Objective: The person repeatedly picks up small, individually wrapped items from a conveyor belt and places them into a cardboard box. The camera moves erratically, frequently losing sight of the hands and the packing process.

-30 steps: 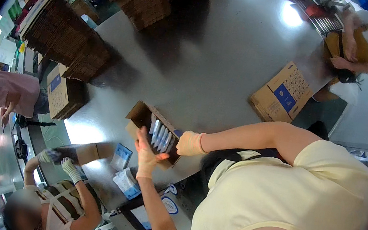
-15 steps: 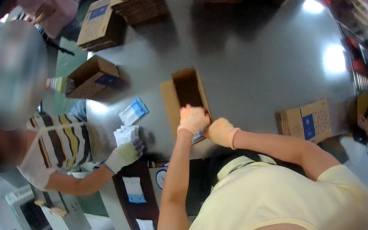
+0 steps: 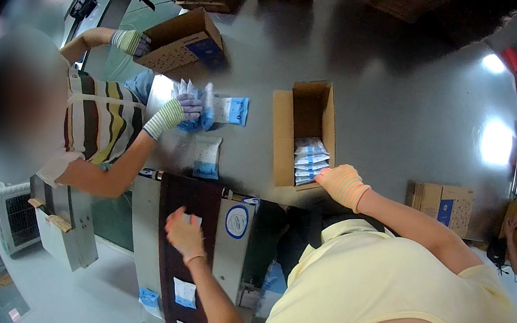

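Packing looks to be the step in hand: the right hand [image 3: 342, 184], in an orange glove, rests on the near rim of the open carton [image 3: 302, 134], fingers curled over the edge, with blue-and-white packets [image 3: 308, 160] stacked just beyond them. The left hand [image 3: 185, 233] hovers over the dark belt [image 3: 186, 245], fingers bent onto a white packet [image 3: 191, 219] (whether it is gripped I cannot tell). Next, it would need a firm pinch and a carry across to the carton.

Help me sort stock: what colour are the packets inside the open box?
White and light blue packets, best in the head view.
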A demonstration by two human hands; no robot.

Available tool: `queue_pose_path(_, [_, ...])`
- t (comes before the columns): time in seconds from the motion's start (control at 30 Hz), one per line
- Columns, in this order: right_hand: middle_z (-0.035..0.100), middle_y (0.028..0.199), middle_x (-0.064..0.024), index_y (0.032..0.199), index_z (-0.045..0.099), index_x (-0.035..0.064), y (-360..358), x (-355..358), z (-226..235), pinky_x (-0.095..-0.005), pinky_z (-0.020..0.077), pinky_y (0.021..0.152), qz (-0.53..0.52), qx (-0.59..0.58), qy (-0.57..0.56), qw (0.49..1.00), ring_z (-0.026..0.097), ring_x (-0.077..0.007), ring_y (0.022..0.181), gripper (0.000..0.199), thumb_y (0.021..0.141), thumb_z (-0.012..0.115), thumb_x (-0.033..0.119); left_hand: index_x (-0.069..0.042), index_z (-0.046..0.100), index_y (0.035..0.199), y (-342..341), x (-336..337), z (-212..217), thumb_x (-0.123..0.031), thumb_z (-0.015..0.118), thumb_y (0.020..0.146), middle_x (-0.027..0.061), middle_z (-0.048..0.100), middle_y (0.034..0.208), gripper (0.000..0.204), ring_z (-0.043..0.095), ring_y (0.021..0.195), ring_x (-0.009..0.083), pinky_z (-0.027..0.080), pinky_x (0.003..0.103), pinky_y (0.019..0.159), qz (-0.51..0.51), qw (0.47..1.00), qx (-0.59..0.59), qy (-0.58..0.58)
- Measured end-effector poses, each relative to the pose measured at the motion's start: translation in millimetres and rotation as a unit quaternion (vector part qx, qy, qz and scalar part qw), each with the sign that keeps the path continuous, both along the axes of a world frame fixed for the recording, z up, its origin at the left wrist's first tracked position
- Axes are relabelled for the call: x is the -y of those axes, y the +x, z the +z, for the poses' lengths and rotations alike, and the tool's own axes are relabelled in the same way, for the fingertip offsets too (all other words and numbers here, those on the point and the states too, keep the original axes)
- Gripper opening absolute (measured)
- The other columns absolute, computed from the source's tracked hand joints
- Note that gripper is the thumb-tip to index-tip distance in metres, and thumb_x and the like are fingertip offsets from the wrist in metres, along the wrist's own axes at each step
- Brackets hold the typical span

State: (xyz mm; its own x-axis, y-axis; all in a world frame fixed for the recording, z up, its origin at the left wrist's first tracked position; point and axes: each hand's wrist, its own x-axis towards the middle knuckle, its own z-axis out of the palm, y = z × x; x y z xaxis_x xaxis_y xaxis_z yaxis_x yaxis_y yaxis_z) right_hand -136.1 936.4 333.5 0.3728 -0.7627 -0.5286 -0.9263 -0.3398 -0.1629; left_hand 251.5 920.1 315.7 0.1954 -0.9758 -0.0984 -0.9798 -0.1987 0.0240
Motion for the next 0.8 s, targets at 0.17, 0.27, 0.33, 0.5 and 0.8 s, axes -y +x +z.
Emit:
queue_pose_path(0.17, [0.064, 0.091, -0.0092, 0.092, 0.062, 0.0068, 2.9, 3.1, -3.2, -0.0396, 0.0551, 0.066, 0.016, -0.009, 0.009, 1.0, 0.067, -0.0282, 0.084, 0.012, 0.08, 0.059, 0.006, -0.006, 0.061, 0.103, 62.4, -1.7, -45.1, -0.031, 0.073, 0.067, 0.0207, 0.063, 0.096, 0.045, 0.059, 0.091, 0.0374, 0.047, 0.044, 0.081, 0.033, 0.992, -0.114, 0.041])
queue_pose_path(0.27, [0.064, 0.091, -0.0093, 0.093, 0.061, 0.0066, 3.8, 3.1, -3.7, -0.0396, 0.0551, 0.067, 0.012, 0.008, -0.005, 1.0, 0.067, -0.029, 0.085, 0.014, 0.079, 0.06, 0.006, -0.002, 0.06, 0.1, 58.4, 11.5, -49.8, -0.031, 0.074, 0.067, 0.0226, 0.062, 0.096, 0.046, 0.058, 0.094, 0.0399, 0.046, 0.045, 0.081, 0.016, 0.97, -0.231, 0.079])
queue_pose_path(0.33, [0.064, 0.091, -0.0095, 0.092, 0.062, 0.0066, 5.3, 2.9, -1.2, -0.0396, 0.0551, 0.067, 0.0, 0.005, -0.011, 1.0, 0.067, -0.029, 0.085, 0.013, 0.079, 0.06, 0.005, 0.001, 0.06, 0.097, 43.8, 17.7, -9.8, -0.031, 0.074, 0.067, 0.0238, 0.062, 0.097, 0.046, 0.057, 0.095, 0.0406, 0.045, 0.045, 0.081, -0.044, 0.974, -0.2, 0.101])
queue_pose_path(0.5, [0.064, 0.09, -0.0095, 0.09, 0.062, 0.0063, 4.6, -0.3, -5.1, -0.0397, 0.055, 0.066, 0.004, 0.0, -0.019, 1.0, 0.067, -0.0289, 0.083, 0.012, 0.078, 0.059, 0.004, 0.0, 0.063, 0.101, 135.3, -56.8, -27.7, -0.02, 0.08, 0.06, 0.02, 0.061, 0.098, 0.049, 0.057, 0.095, 0.0395, 0.046, 0.046, 0.084, 0.021, 0.981, -0.163, 0.107])
queue_pose_path(0.8, [0.065, 0.083, -0.0101, 0.085, 0.064, 0.0055, 3.5, -0.6, 1.2, -0.0391, 0.0548, 0.062, -0.006, 0.013, -0.031, 0.999, 0.068, -0.0291, 0.076, 0.01, 0.075, 0.061, 0.004, 0.003, 0.062, 0.104, 5.4, 100.1, -20.7, -0.021, 0.078, 0.066, 0.0172, 0.066, 0.104, 0.048, 0.063, 0.094, 0.0274, 0.048, 0.04, 0.08, 0.007, 0.87, -0.487, 0.082])
